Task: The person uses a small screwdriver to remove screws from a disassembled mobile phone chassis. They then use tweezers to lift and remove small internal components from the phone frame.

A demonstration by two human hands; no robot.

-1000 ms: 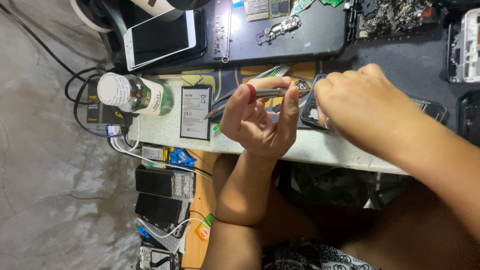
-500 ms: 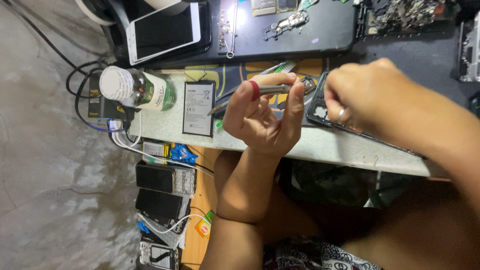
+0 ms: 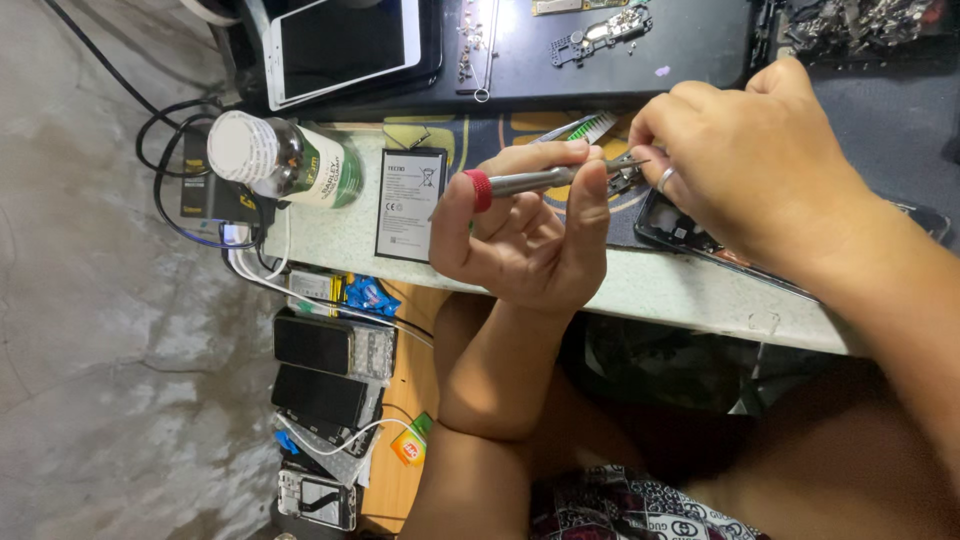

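Bench [image 3: 690, 300]: pale slab, edge toward the wearer, carrying a dark mat [image 3: 700, 40] at the far side.

Tablet [image 3: 340, 45]: white frame, dark screen, lying flat on the mat, well apart from the hands.

Phone [image 3: 690, 235]: black, opened, lying on the bench under the right hand; its near edge overhangs the bench slightly. Judged light, thin and fragile with its inner parts exposed; best steadied by the frame edges, not by the open face.

Right hand [image 3: 760, 160]: ring on one finger, fingers bunched together and pressed down at the phone's upper corner; what they pinch is hidden.

Left hand [image 3: 525, 235]: palm up, thumb and fingers closed on the screwdriver.

Bottle [image 3: 285, 160]: green, white cap, lying on its side at the bench's left end.

Battery [image 3: 410, 205]: flat black pack with white label, between bottle and left hand, touching neither.

Screwdriver [image 3: 540, 180]: slim metal shaft, red collar by the thumb, tip meeting the right fingertips above the phone. Judged light, stiff and smooth; likely to roll, so held along the shaft behind the collar.
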